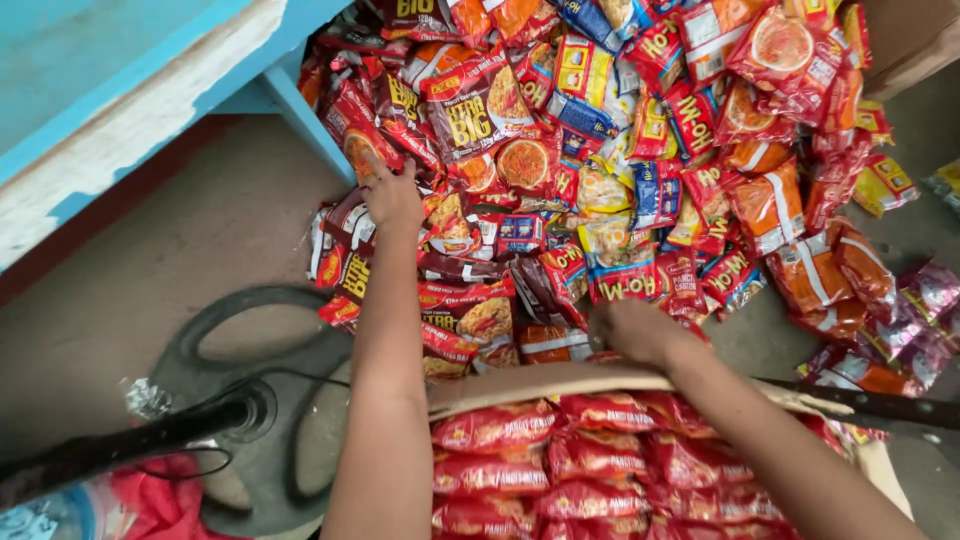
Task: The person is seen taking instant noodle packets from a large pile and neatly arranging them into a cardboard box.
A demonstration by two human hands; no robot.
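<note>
Noodle packets (620, 190) lie heaped on the floor (200, 250) in a loose pile, too many and too overlapped to count; they are red, orange, blue, yellow and dark maroon, with a few pink ones at the right fringe. Both hands are in this pile. The left hand (392, 195) rests palm down on dark red packets at the pile's left edge, fingers spread and flat, gripping nothing that shows. The right hand (632, 330) sits at the pile's near edge, fingers curled down among the packets; whether it grips one I cannot tell, as the fingertips are hidden.

Just below the right hand runs the rim of one cardboard box (560, 382), holding red packets laid in neat rows; at least ten show, and the box is cut off by the lower edge. The right forearm crosses over it.

One blue wooden piece of furniture (130, 90) stands at the upper left, its leg meeting the pile. One black stand-fan base (250, 400) with its pole sits at lower left, just beside the left forearm. A red cloth (160, 500) lies at the bottom left, partly cut off. Bare floor lies left of the pile and to the right of it.
</note>
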